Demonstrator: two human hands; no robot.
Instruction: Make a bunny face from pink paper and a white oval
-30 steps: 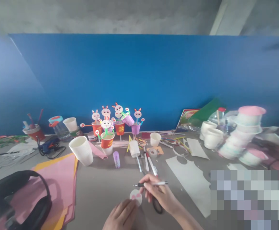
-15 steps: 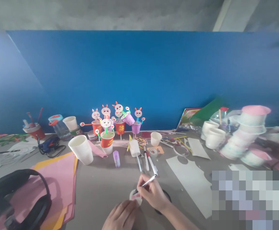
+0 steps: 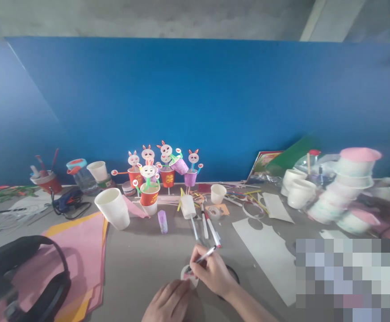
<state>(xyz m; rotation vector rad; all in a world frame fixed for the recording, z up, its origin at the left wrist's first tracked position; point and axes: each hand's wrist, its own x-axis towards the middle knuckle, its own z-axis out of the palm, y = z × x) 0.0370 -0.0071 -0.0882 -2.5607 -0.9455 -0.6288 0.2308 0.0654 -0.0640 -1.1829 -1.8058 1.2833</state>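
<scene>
My right hand is closed around a slim marker pen with a white-grey barrel. The pen's dark tip rests on a small round white paper disc that carries a pink patch. My left hand lies flat on the table, its fingertips at the disc's lower edge. A black ring-shaped item is partly hidden behind my right wrist. Beyond the hands lie more markers and a short purple paper piece.
Rabbit figures in red and purple cups stand at the back. A large white cup stands left of them. Headphones lie on pink paper sheets. To the right are a cut white sheet and stacked cups.
The pen and my right hand have shifted very slightly left over the disc. My left hand stays almost in place, and the view has moved a little.
</scene>
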